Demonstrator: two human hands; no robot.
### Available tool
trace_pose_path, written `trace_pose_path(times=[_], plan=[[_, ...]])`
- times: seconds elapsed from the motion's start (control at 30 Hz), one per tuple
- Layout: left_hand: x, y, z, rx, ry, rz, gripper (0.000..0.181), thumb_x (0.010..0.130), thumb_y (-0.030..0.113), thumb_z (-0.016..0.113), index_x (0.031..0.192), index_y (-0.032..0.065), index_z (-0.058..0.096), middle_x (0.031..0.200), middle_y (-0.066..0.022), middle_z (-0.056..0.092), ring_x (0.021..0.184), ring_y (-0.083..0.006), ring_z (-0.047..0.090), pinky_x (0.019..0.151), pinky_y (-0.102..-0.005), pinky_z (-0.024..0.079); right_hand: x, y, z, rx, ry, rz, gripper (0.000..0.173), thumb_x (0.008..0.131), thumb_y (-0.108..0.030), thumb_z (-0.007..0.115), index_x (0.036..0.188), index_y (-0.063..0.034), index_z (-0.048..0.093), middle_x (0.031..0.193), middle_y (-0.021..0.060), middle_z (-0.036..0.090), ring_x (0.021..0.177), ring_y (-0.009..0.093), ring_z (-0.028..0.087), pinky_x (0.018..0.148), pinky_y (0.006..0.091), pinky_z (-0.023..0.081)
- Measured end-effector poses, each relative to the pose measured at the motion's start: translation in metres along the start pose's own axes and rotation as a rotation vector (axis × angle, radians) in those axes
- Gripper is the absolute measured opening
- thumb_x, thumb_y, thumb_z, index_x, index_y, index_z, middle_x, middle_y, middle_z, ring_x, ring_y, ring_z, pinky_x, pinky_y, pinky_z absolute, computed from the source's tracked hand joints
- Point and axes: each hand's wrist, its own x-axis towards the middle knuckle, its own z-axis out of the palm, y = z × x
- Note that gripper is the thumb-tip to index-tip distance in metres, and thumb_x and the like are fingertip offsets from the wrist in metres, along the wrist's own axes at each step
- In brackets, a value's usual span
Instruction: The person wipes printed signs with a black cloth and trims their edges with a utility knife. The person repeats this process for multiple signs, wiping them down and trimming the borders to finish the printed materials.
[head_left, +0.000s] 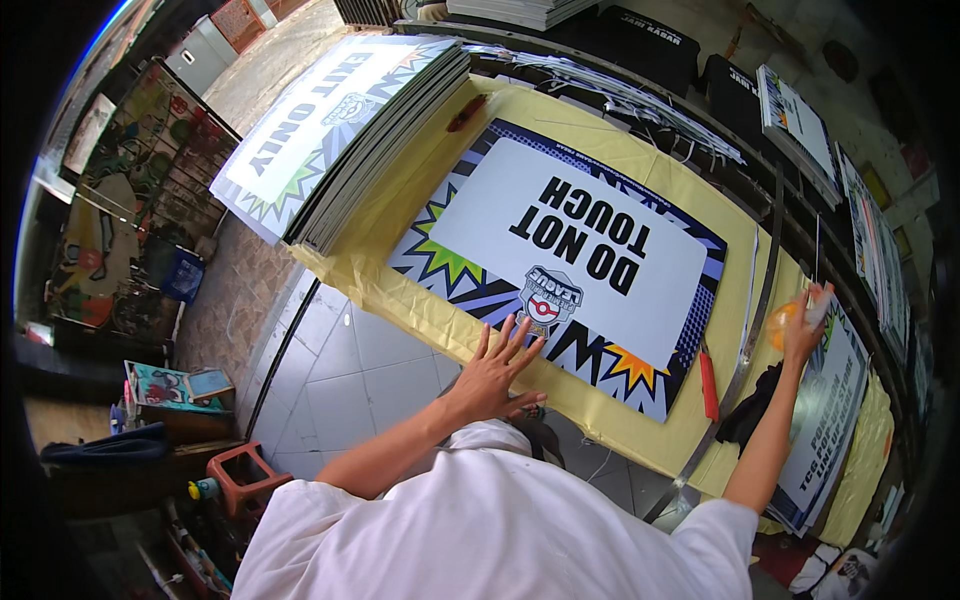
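Observation:
A printed sign board (585, 232) with a white centre panel, starburst graphics and large black lettering lies flat on the yellow-covered table (375, 289). My left hand (499, 375), fingers spread, is at the board's near edge beside the printed emblem; it holds nothing. At the right, my right hand (804, 326) is closed around a small orange-and-clear container (781, 324), whose exact kind is blurred. Below that hand lies a crumpled black cloth (754, 409). A red-handled cutter (709, 386) rests between the board and a long metal straightedge (750, 337).
A tall stack of printed boards (330, 142) stands on the table's left end. Another dark red tool (466, 112) lies near it. More printed sheets (825, 420) are at the right, under my right arm. Bundled strips (600, 86) line the far edge. A red plastic stool (244, 480) is at lower left.

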Motion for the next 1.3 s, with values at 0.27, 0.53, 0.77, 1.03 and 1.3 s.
trace_pose_path(times=[0.27, 0.53, 0.77, 1.03, 1.3], plan=[[-0.025, -0.001, -0.051, -0.189, 0.100, -0.272, 0.056, 0.096, 0.040, 0.072, 0.139, 0.0053, 0.064, 0.152, -0.0182, 0.055, 0.143, -0.0381, 0.049, 0.123, -0.0593, 0.028, -0.196, -0.291, 0.123, 0.197, -0.892, 0.242, 0.050, 0.105, -0.042, 0.062, 0.143, -0.0108, 0.063, 0.077, 0.0148, 0.071, 0.063, 0.020, 0.068, 0.065, 0.0383, 0.054], [-0.065, -0.063, -0.079, -0.274, 0.386, -0.593, 0.033, 0.095, 0.027, 0.072, 0.121, 0.0059, 0.073, 0.126, -0.0137, 0.073, 0.119, -0.0342, 0.067, 0.116, -0.0594, 0.037, -0.246, -0.420, 0.249, 0.033, -1.157, -0.086, 0.051, 0.103, -0.052, 0.056, 0.114, -0.0063, 0.075, 0.082, 0.0276, 0.071, 0.085, 0.048, 0.070, 0.077, 0.0539, 0.055], [-0.072, -0.097, -0.100, -0.341, 0.390, -0.601, 0.035, 0.095, 0.029, 0.073, 0.122, 0.0056, 0.072, 0.123, -0.0148, 0.074, 0.116, -0.0356, 0.068, 0.114, -0.0571, 0.041, -0.155, -0.366, 0.349, -0.033, -0.755, -0.019, 0.052, 0.103, -0.054, 0.054, 0.117, -0.0071, 0.073, 0.080, 0.0205, 0.073, 0.084, 0.038, 0.075, 0.080, 0.0468, 0.057], [-0.030, -0.113, -0.105, -0.352, 0.333, -0.371, 0.036, 0.094, 0.027, 0.075, 0.122, 0.0046, 0.071, 0.124, -0.0143, 0.073, 0.115, -0.0361, 0.067, 0.110, -0.0550, 0.044, -0.069, -0.314, 0.297, -0.185, -0.674, 0.250, 0.061, 0.100, -0.061, 0.052, 0.113, -0.0073, 0.077, 0.080, 0.0136, 0.077, 0.091, 0.035, 0.076, 0.088, 0.0441, 0.056], [0.016, -0.142, -0.109, -0.356, 0.298, -0.180, 0.032, 0.093, 0.020, 0.079, 0.119, 0.0036, 0.074, 0.110, -0.0172, 0.075, 0.106, -0.0337, 0.070, 0.094, -0.0421, 0.054, -0.153, -0.239, 0.118, -0.285, -0.356, 0.651, 0.054, 0.104, -0.053, 0.051, 0.139, -0.0155, 0.066, 0.091, 0.0210, 0.076, 0.098, 0.040, 0.073, 0.086, 0.0467, 0.055]])
